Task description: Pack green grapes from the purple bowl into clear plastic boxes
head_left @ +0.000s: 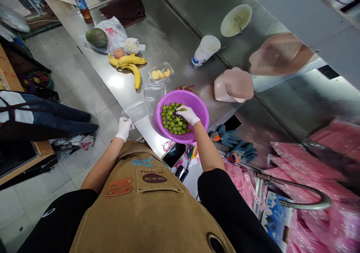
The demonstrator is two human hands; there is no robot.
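A purple plastic bowl [197, 103] stands on the steel counter, holding a heap of small green fruits [173, 121]. My right hand [188, 114], in a white glove, reaches into the bowl with its fingers closed on one green fruit. My left hand [124, 127], also gloved, is at the counter's near edge, gripping the corner of a clear plastic box [137, 111] that lies open beside the bowl.
Bananas [131, 64], a mango [96, 37], an orange and a clear tub of cut pieces [161, 73] lie further along the counter. A pink colander [234, 85], a white cup [205, 49], blue gloves [235, 143], a phone [173, 154] and scissors lie nearby. Another person's legs [50, 118] are at left.
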